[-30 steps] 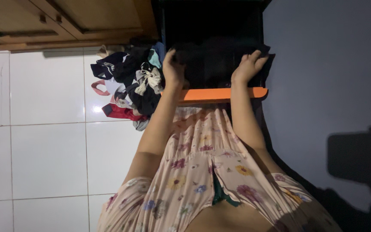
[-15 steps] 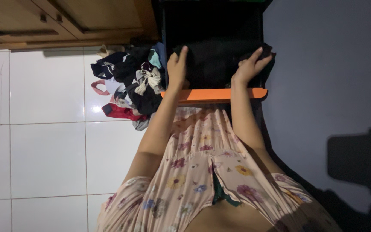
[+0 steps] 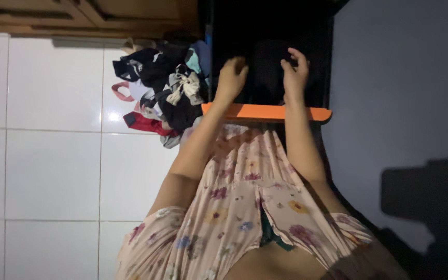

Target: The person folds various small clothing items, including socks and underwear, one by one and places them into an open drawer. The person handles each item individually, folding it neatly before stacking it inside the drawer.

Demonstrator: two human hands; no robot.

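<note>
Both my hands reach into an open dark drawer with an orange front edge. My left hand is curled into a fist on a dark garment that lies inside the drawer. My right hand grips the same garment from the other side, fingers bent over it. The two hands are close together near the drawer's middle. The garment is almost black, and its shape is hard to make out in the dim drawer. My floral dress fills the lower middle of the view.
A heap of mixed clothes, black, white, red and teal, lies on the white tiled floor just left of the drawer. A wooden cabinet stands beyond it. A dark wall runs along the right.
My hands have come in from the drawer's two sides toward its middle, drawing the dark garment together. The view has shifted slightly.
</note>
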